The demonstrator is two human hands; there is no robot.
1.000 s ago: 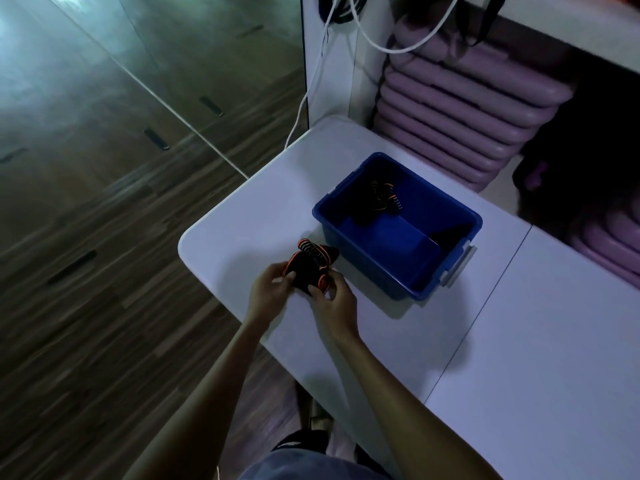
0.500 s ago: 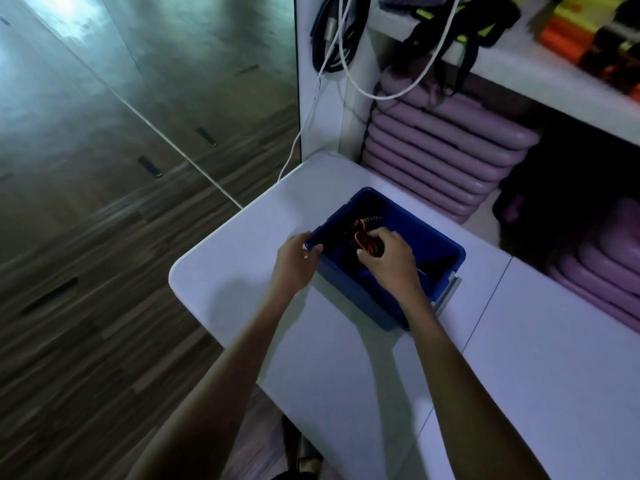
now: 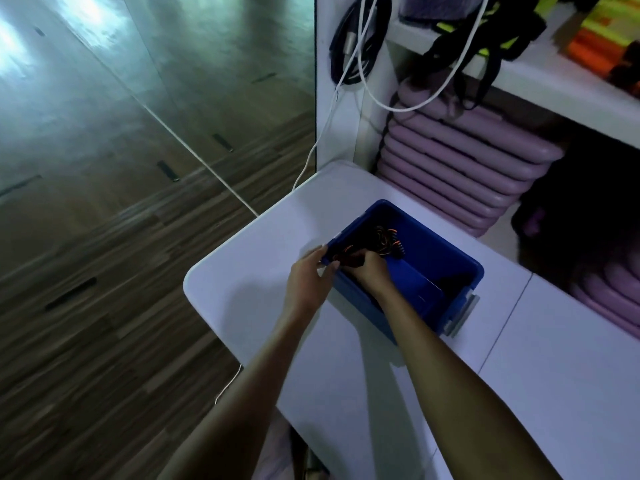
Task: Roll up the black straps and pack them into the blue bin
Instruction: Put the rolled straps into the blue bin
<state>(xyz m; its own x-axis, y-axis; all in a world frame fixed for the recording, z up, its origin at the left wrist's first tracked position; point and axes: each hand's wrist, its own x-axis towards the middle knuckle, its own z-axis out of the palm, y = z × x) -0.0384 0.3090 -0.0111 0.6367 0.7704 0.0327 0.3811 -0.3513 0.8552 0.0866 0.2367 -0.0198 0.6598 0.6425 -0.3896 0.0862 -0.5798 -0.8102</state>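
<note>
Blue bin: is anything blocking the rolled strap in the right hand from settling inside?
Nothing visible does. The right hand is already inside the blue bin with the rolled strap, beside another strap near the far corner. The left hand grips the rim.

A deep blue plastic bin (image 3: 446,271) sits on the white table (image 3: 263,271). The right hand (image 3: 372,273) reaches down inside its near-left corner, closed around a rolled black strap with orange stitching (image 3: 349,255). The left hand (image 3: 310,275) grips the bin's left rim. Another rolled strap (image 3: 389,242) lies farther in.
</note>
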